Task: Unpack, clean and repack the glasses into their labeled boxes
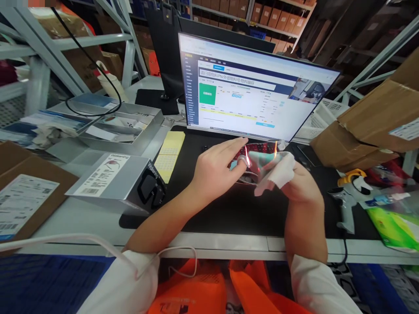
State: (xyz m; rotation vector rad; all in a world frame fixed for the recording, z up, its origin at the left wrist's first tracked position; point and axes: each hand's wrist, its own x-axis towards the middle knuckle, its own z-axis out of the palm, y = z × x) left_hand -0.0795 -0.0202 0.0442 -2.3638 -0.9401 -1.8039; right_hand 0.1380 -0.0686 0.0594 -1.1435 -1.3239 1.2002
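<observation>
Left hand [212, 171], right hand [303, 189] hold shiny item [262, 158]; silver box [108, 176] reads "Wakening"

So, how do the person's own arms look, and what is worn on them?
Both arms are bare from the wrist to near the elbow, with no gloves, watch or rings to be seen. The left sleeve and the right sleeve are white and pushed up. A thin white cable loops over the left sleeve. Between the sleeves an orange garment shows.

Bright monitor [252, 87] glare, warped edges
</observation>
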